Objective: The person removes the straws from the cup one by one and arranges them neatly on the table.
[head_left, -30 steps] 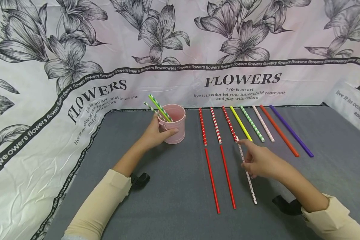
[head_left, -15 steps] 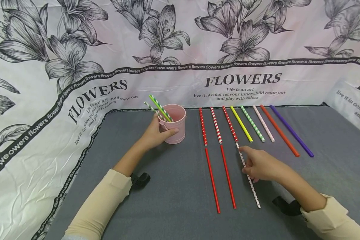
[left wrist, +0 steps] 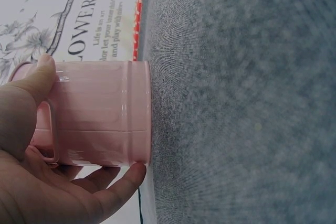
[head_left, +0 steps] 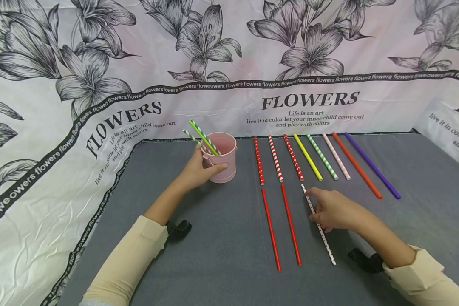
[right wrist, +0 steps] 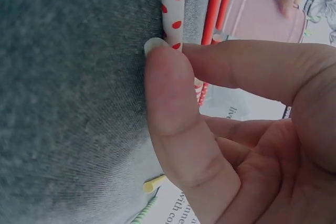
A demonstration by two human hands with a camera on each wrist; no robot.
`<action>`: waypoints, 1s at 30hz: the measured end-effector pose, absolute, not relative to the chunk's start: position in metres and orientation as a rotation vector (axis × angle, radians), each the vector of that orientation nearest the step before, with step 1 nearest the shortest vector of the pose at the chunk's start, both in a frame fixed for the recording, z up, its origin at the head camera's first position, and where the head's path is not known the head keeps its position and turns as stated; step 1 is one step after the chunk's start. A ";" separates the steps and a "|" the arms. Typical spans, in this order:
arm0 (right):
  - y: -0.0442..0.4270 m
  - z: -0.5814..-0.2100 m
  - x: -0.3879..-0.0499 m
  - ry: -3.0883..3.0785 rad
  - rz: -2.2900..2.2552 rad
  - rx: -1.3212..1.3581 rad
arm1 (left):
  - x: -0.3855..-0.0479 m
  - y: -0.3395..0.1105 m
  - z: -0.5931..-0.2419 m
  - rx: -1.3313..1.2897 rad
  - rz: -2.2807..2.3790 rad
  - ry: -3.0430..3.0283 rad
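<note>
In the head view my left hand [head_left: 202, 170] holds a small pink bucket [head_left: 229, 170] by its side, thumb in front and fingers behind. Green-striped and plain green straws [head_left: 204, 137] lean inside it. The left wrist view shows the thumb and fingers around the bucket wall [left wrist: 94, 108], beside its handle. My right hand [head_left: 334, 208] pinches a white straw with red spots [head_left: 325, 246] between thumb and index finger near its upper part. That straw lies on the cloth, just below a red straw with white dots [head_left: 292, 158]. In the right wrist view the fingertips cover part of the spotted straw [right wrist: 173, 9].
Two plain red straws [head_left: 270, 229] lie left of the white one, below red patterned straws [head_left: 275, 159]. To the right are yellow [head_left: 307, 158], green-striped [head_left: 322, 157], pale pink [head_left: 335, 157], orange [head_left: 356, 165] and purple [head_left: 372, 165] straws. Flower-printed cloth [head_left: 214, 102] hangs behind.
My right hand has drawn the spotted white straw slightly towards me, so its top no longer overlaps the red dotted straw. The left hand and bucket stay put.
</note>
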State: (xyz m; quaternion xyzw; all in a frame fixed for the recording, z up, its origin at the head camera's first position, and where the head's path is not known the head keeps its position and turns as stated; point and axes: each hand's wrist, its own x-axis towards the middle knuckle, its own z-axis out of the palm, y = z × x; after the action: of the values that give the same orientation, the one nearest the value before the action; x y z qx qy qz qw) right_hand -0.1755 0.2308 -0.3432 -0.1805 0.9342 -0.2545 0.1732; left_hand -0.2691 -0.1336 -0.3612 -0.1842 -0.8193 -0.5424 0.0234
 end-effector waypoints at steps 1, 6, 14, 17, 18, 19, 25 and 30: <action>0.231 -0.343 -0.176 2.647 -0.715 -0.509 | -0.265 -0.133 -0.357 -0.571 -1.681 -2.538; 0.227 -0.335 -0.181 2.673 -0.641 -0.529 | -0.249 -0.129 -0.335 -0.569 -1.690 -2.557; 0.205 -0.305 -0.191 2.746 -0.705 -0.722 | -0.259 -0.131 -0.349 -0.575 -1.689 -2.538; 0.193 -0.294 -0.200 2.796 -0.736 -0.821 | -0.271 -0.134 -0.364 -0.592 -1.692 -2.514; 0.188 -0.290 -0.204 2.817 -0.746 -0.848 | -0.273 -0.135 -0.366 -0.595 -1.687 -2.511; 0.183 -0.286 -0.208 2.841 -0.752 -0.862 | -0.274 -0.136 -0.367 -0.593 -1.683 -2.511; 0.149 -0.265 -0.234 2.870 -0.931 -0.891 | -0.273 -0.137 -0.368 -0.554 -1.646 -2.544; 0.117 -0.250 -0.248 2.848 -1.106 -0.922 | -0.272 -0.136 -0.367 -0.537 -1.622 -2.564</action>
State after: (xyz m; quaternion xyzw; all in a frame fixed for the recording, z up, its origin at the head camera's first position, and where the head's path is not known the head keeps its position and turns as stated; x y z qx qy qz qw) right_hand -0.2476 0.1175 -0.2499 -0.2889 0.8921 -0.3466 -0.0248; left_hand -0.2721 -0.1361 -0.3668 -0.1742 -0.8318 -0.5262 0.0303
